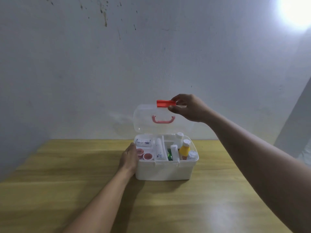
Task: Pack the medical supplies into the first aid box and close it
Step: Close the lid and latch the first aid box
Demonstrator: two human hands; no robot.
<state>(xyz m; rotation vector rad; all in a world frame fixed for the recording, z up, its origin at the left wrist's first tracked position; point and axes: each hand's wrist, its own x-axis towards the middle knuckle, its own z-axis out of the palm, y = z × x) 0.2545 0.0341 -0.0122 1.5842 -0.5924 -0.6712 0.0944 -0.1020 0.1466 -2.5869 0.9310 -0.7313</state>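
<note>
Box (165, 170) sits on table (67, 190), packed, lid (151, 118) upright. Right hand (188, 108) pinches red latch (165, 103) to swing lid down; left hand (129, 158) rests flat against box side, steadying it.

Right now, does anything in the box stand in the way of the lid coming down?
Possibly: the white-capped bottle at the back right rises above the box rim, and the yellow bottle pokes up near it. Nothing else visibly blocks the lid.
</note>
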